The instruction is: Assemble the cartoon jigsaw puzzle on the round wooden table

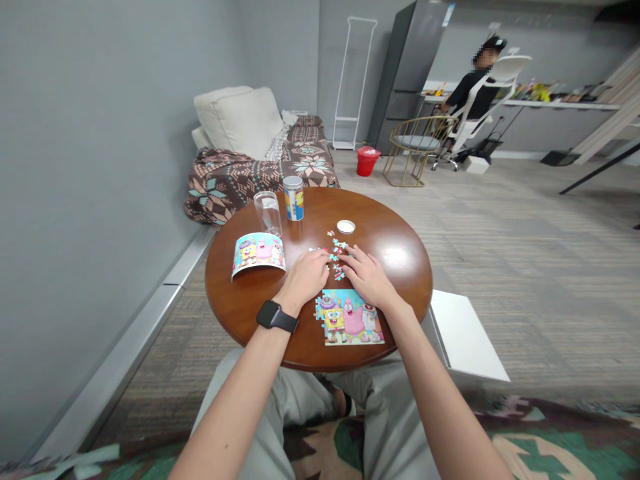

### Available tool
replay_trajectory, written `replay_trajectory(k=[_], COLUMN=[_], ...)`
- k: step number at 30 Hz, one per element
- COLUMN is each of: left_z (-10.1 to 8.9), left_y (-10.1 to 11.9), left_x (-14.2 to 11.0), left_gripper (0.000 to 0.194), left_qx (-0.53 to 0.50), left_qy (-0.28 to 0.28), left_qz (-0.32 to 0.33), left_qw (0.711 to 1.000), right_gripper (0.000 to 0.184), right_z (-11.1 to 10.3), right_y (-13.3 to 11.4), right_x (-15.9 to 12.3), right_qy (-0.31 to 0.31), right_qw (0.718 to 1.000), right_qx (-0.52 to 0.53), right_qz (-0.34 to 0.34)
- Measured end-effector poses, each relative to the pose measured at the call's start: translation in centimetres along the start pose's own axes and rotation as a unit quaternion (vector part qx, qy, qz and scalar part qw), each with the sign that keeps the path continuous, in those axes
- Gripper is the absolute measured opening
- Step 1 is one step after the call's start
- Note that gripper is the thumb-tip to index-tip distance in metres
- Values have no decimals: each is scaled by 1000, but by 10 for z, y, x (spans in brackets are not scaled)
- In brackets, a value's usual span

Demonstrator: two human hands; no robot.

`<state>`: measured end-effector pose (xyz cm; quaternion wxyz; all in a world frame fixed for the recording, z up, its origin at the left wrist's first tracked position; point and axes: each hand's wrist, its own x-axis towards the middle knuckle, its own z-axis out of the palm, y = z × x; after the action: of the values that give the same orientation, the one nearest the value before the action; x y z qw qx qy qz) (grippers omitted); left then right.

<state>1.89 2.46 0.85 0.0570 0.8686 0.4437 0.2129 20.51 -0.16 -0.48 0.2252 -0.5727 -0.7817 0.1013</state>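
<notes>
A partly joined cartoon jigsaw puzzle (pixel 353 320) lies on the round table in front of me, with an uneven left edge. Beyond it several loose puzzle pieces (pixel 339 272) are scattered. My left hand (pixel 309 272), below a black watch, rests at the left of these pieces; its fingers are bent and pressed together, and whatever they hold is hidden. Over the right side of the pieces is my right hand (pixel 369 275), fingers spread and touching among them. A curved picture sheet (pixel 259 253) with the same cartoon stands to the left.
On the brown table (pixel 240 300) are a clear glass (pixel 269 213), a cartoon-printed can (pixel 294 200) and a round lid (pixel 346 227). A white box (pixel 467 333) is beside the table at right. Farther back are a covered sofa (pixel 240 123), a red bin (pixel 367 161) and a seated person (pixel 473 93).
</notes>
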Motion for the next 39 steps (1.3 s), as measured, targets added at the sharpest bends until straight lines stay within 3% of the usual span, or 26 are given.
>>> replay_trajectory(k=[8,14,17,24,39], left_z=[-2,-12,-14,-14,-13], left_y=[2,0,-4,-4,2], left_x=[0,-2,-3,-4,-3], left_gripper=[33,27,29,29,17], left_qx=[-16,36,33,-9,51], left_qy=[3,80,101,70,29], left_qz=[-9,-169,-210,-171,-162], left_qw=[1000,982,972,983,985], right_gripper=[37,35,34,32,28], right_z=[-2,-3,-3,-1,4], right_y=[0,-1,0,2,7], right_x=[0,0,0,1,1], right_qy=[-1,17,28,37,57], right_qw=[1000,998,997,995,994], right_qx=[21,57,72,86,92], right_qz=[-1,21,27,27,12])
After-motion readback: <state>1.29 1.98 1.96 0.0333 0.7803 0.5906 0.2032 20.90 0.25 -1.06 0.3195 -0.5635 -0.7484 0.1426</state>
